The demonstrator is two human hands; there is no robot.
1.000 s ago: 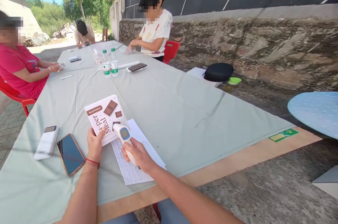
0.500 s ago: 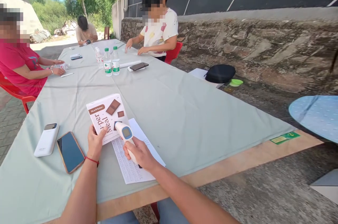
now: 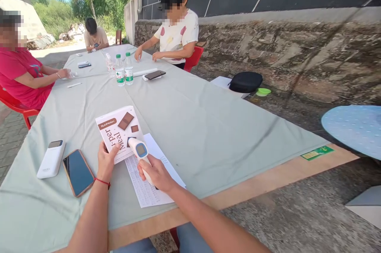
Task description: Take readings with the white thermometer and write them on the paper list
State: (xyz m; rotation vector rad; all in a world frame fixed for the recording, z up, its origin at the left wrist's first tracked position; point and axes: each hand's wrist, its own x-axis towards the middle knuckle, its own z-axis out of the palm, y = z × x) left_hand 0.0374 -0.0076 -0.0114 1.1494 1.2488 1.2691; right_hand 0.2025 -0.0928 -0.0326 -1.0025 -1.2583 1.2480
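My left hand (image 3: 107, 159) is closed on the lower left edge of a white and brown NutriMotion box (image 3: 110, 129), thumb on its printed front. The box is tilted, with its print facing me. In my right hand (image 3: 156, 171) is a white infrared thermometer (image 3: 139, 149), held by its handle. Its head points toward the box's right side and overlaps it in view; whether they touch I cannot tell. Under the thermometer lies a sheet of paper (image 3: 163, 165) with rows of writing, partly covered by my right hand and the box.
Left of my hands lie a smartphone (image 3: 78, 172) and a white power bank (image 3: 51, 159). Water bottles (image 3: 129, 69) and a dark phone (image 3: 155, 74) are farther up the cloth-covered table (image 3: 208, 126). Several people sit around it. A black case (image 3: 245, 82) is beyond the right edge.
The whole view has shifted slightly. My hands keep the box and thermometer in nearly the same position. The far person's head is raised a little, and a phone shows in that person's hands.
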